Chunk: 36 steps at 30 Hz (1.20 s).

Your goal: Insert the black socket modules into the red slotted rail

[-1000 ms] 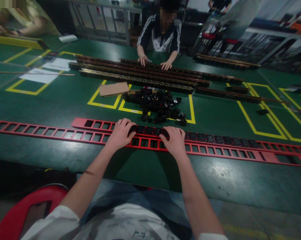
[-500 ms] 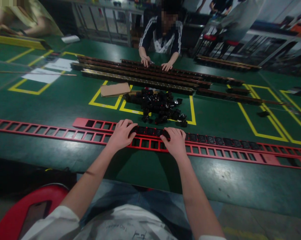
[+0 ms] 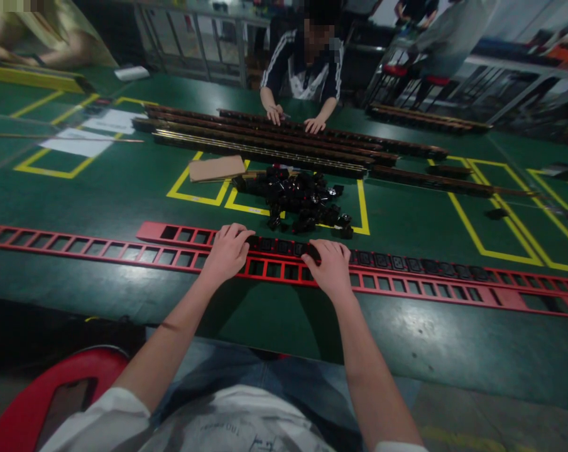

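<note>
Two long red slotted strips lie side by side across the near table. Black sockets (image 3: 397, 262) sit in a row along the rear strip (image 3: 149, 231), while the front strip (image 3: 137, 253) has open square slots. My left hand (image 3: 228, 252) is at the left end of the row, its curled fingers and thumb around a black socket (image 3: 252, 241) that they partly hide. My right hand (image 3: 330, 262) pinches another black socket (image 3: 313, 253) at the rear strip, thumb in front and fingers behind. Several sockets show between the hands.
Beyond the strips lies a heap of loose black parts (image 3: 303, 194) beside a cardboard piece (image 3: 217, 168). Long dark rails (image 3: 265, 147) lie farther back, under a co-worker's hands (image 3: 316, 124). White papers (image 3: 83, 141) are at left. A red stool (image 3: 76, 383) stands beside me.
My left hand has shifted slightly left, and the socket by its fingertips appears lower. My right hand stays in place. A rail near the co-worker has slid a little left.
</note>
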Tool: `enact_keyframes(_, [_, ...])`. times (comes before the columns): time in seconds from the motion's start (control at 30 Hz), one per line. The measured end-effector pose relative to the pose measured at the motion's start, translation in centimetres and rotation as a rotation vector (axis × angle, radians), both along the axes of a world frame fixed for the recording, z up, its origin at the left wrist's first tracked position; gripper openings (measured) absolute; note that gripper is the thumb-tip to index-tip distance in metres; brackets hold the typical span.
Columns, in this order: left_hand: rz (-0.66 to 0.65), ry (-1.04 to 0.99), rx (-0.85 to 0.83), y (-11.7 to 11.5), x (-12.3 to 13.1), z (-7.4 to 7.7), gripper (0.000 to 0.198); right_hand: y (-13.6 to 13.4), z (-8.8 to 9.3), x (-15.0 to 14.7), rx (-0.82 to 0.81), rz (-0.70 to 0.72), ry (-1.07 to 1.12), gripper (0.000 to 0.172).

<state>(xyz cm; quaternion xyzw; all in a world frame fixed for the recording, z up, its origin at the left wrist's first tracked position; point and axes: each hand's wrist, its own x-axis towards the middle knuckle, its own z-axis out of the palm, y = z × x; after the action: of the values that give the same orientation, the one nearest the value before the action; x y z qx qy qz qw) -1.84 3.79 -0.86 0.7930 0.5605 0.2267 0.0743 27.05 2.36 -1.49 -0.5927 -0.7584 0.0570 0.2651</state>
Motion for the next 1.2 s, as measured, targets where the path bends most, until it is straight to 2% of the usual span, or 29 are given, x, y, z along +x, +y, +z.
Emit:
enact_keyframes(0.2, [-0.009, -0.018, -0.013, 0.16, -0.12, -0.11, 0.034, 0.01, 0.07, 0.00, -0.007, 0.003, -0.002, 0.033])
enact_keyframes(0.4, [0.039, -0.026, -0.002, 0.09, -0.06, -0.11, 0.034, -0.09, 0.17, -0.02, -0.015, -0.001, -0.004, 0.033])
enact_keyframes(0.8, [0.008, 0.005, 0.016, 0.12, -0.07, -0.19, 0.033, -0.16, 0.16, -0.02, -0.016, -0.001, -0.021, 0.033])
enact_keyframes(1.03, [-0.048, -0.003, 0.018, -0.08, -0.05, 0.13, 0.035, -0.21, 0.19, -0.02, -0.022, -0.002, -0.016, 0.033])
enact_keyframes(1.2, [-0.095, -0.009, 0.082, -0.05, -0.23, 0.06, 0.029, -0.23, 0.30, -0.06, -0.036, -0.004, -0.016, 0.034])
